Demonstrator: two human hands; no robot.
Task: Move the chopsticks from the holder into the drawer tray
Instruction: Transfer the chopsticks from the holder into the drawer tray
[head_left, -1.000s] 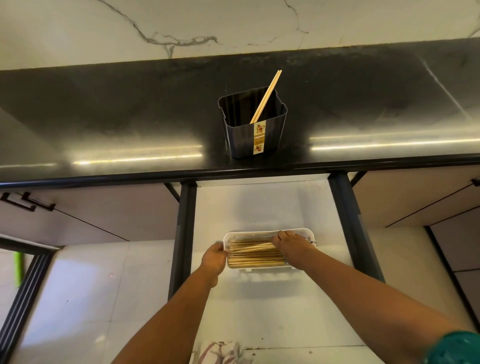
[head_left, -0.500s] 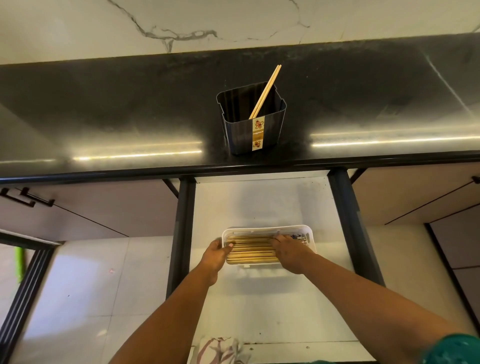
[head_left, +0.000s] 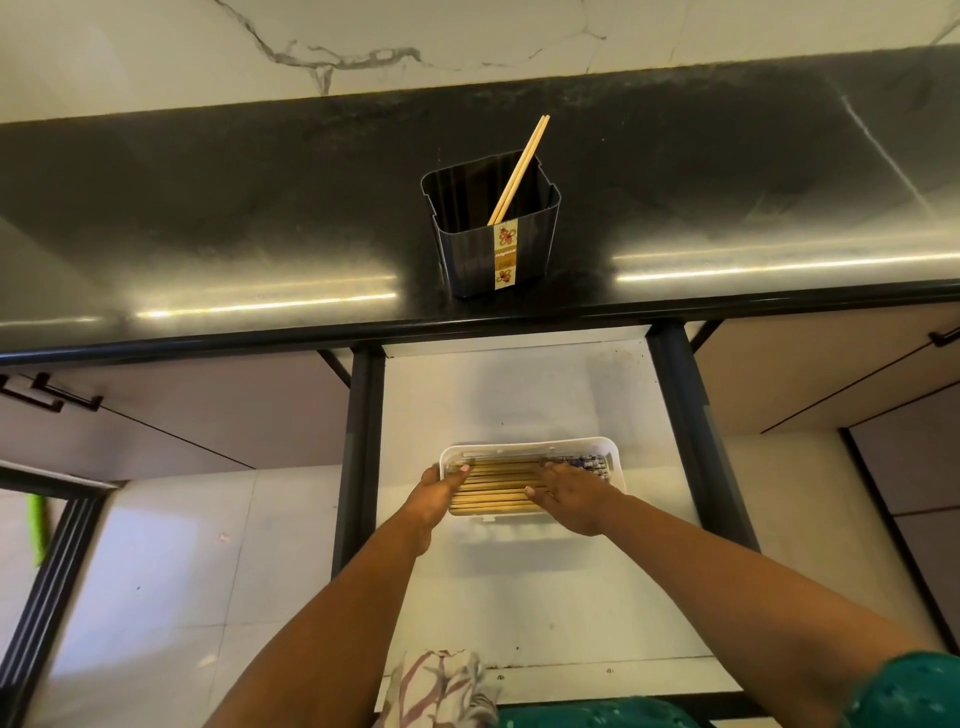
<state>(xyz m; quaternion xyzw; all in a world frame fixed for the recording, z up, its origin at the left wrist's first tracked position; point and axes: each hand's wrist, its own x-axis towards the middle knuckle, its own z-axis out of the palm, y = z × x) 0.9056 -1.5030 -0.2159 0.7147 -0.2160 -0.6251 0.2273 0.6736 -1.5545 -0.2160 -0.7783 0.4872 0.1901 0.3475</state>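
Note:
A dark plastic holder (head_left: 493, 249) with a floral label stands near the front edge of the black counter, and a pair of wooden chopsticks (head_left: 521, 166) leans in it. Below, in the open white drawer, a white tray (head_left: 613, 457) holds several wooden chopsticks (head_left: 498, 480) lying side by side. My left hand (head_left: 434, 493) rests on the tray's left end, fingers touching the chopstick ends. My right hand (head_left: 571, 493) lies flat with spread fingers over the right part of the chopsticks, holding nothing.
The black counter (head_left: 260, 208) spans the view under a marble wall. Dark drawer rails (head_left: 358, 441) flank the white drawer floor (head_left: 519, 587). Closed cabinet fronts with dark handles (head_left: 52, 395) sit on both sides. A patterned cloth (head_left: 441, 686) lies at the drawer's near edge.
My right hand has slid from the tray's far rim down onto the chopsticks and flattened. My left hand shifted slightly inward against the chopstick ends. The holder and its pair stayed put.

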